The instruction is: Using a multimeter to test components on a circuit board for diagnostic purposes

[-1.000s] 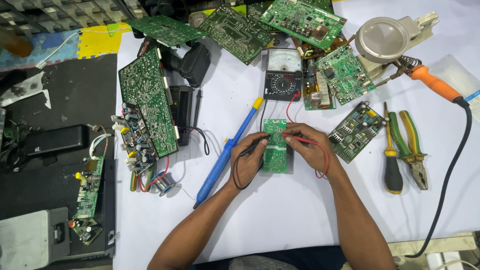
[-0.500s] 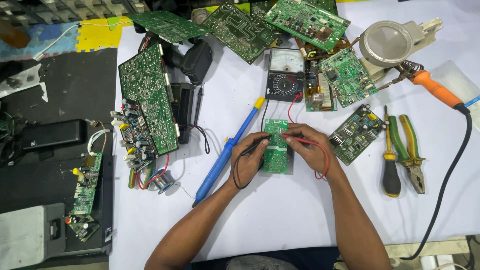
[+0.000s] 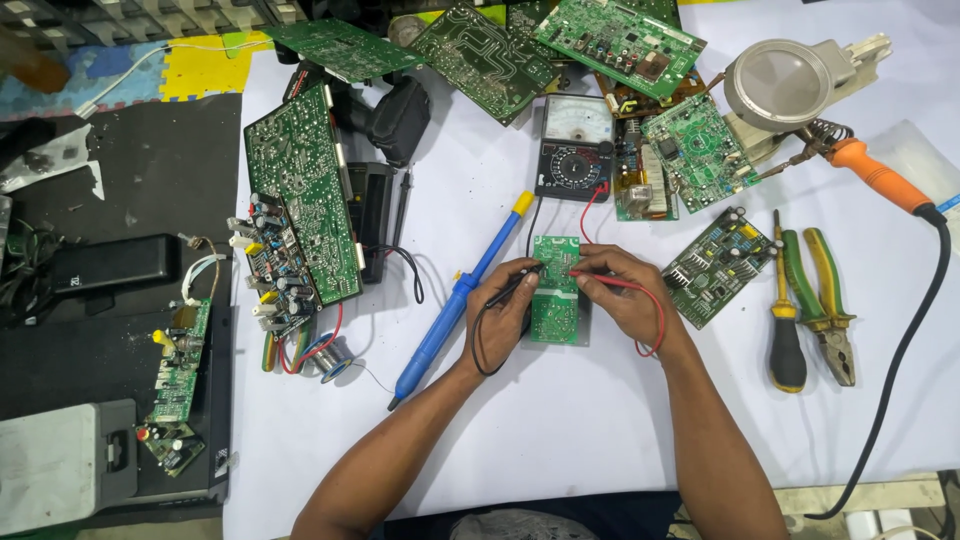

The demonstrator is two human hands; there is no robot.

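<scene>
Left hand [image 3: 503,312], right hand [image 3: 622,293] probing small green board [image 3: 555,300].

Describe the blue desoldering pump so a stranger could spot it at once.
Start at the analog multimeter near the top middle of the white table. Just below and left of it, beside the left hand, lies the desoldering pump, slanting down to the left. It is the only long blue tube, capped with a yellow knob.

Small green circuit board [image 3: 556,290] flat, probes [image 3: 600,281] touching it.
</scene>
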